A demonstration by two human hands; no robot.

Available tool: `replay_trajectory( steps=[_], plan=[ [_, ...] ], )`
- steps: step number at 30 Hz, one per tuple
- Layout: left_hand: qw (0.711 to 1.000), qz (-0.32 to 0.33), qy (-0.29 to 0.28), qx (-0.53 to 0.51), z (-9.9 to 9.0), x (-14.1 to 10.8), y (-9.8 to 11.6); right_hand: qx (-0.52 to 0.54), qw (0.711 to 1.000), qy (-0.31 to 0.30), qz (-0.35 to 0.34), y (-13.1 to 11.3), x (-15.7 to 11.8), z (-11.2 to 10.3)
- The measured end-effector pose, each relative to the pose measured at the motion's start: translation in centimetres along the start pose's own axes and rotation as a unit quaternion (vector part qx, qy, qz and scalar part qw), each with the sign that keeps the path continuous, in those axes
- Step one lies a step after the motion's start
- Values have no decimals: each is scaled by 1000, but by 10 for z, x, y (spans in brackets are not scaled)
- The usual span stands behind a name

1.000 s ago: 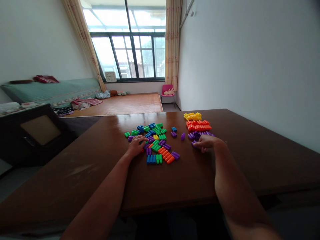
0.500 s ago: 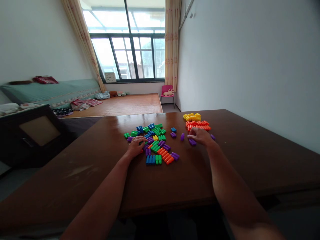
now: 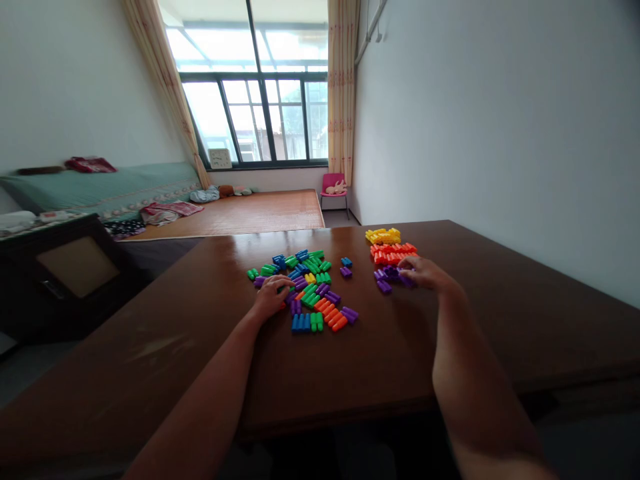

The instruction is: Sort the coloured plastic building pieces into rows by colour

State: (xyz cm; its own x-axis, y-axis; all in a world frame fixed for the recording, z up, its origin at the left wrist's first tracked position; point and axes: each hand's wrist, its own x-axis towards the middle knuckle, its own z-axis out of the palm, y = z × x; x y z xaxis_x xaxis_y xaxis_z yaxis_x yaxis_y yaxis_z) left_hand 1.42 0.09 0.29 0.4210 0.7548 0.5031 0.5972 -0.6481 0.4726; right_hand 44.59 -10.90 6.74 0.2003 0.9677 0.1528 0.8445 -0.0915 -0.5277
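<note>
My right hand (image 3: pixel 424 273) is at the right end of a purple group of blocks (image 3: pixel 384 287), its fingertips bent down onto a purple piece there. Just behind lie an orange-red group (image 3: pixel 394 254) and a yellow group (image 3: pixel 383 236). My left hand (image 3: pixel 273 295) rests at the left edge of a mixed pile of green, blue, purple and orange blocks (image 3: pixel 311 295), fingers loosely spread over it; no held piece shows. Between pile and groups lie a small purple block (image 3: pixel 346 272) and a blue one (image 3: pixel 347 262).
All the blocks are on a brown wooden table (image 3: pixel 200 373). A dark cabinet (image 3: pixel 70 267) stands at the left. Beyond the table are a bed (image 3: pixel 260 210), a pink chair (image 3: pixel 334 190) and a window.
My right hand has moved right along the purple group. The purple piece that stood apart left of the group is gone from its spot. My left hand has hardly moved.
</note>
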Motion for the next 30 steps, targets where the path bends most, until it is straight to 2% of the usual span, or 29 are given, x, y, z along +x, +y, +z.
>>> replay_trajectory(
  steps=[2,4,6,9,13,15,20,22,24,26,28,30],
  plan=[
    [1000,-3,2,1,0,0,0,-14,996,-43,75,3,-4,-3],
    [1000,-5,3,1,0,0,0,-14,990,-84,111,-1,-6,-1],
    [1000,-6,4,0,0,0,1,-15,988,-98,120,-7,-5,1],
    [1000,-3,4,-5,0,0,1,-29,987,-80,138,-8,-4,0],
    [1000,-2,-1,-5,0,0,0,-25,971,-156,177,-5,-7,-1],
    [1000,-4,-3,-3,-1,1,0,-18,970,-171,169,-6,-10,-1],
    [1000,-7,-1,-2,-1,0,1,49,981,-169,78,-24,-10,1],
    [1000,-9,0,0,0,0,2,80,990,-117,-1,-38,-6,11],
    [1000,-9,0,2,0,1,2,81,991,-26,-100,-55,-1,31],
    [1000,-8,0,2,0,1,3,43,981,33,-186,-71,4,58],
    [1000,-7,0,3,0,1,3,-25,973,34,-226,-83,9,85],
    [1000,-8,0,3,0,2,3,-96,970,13,-222,-88,12,105]
  ],
)
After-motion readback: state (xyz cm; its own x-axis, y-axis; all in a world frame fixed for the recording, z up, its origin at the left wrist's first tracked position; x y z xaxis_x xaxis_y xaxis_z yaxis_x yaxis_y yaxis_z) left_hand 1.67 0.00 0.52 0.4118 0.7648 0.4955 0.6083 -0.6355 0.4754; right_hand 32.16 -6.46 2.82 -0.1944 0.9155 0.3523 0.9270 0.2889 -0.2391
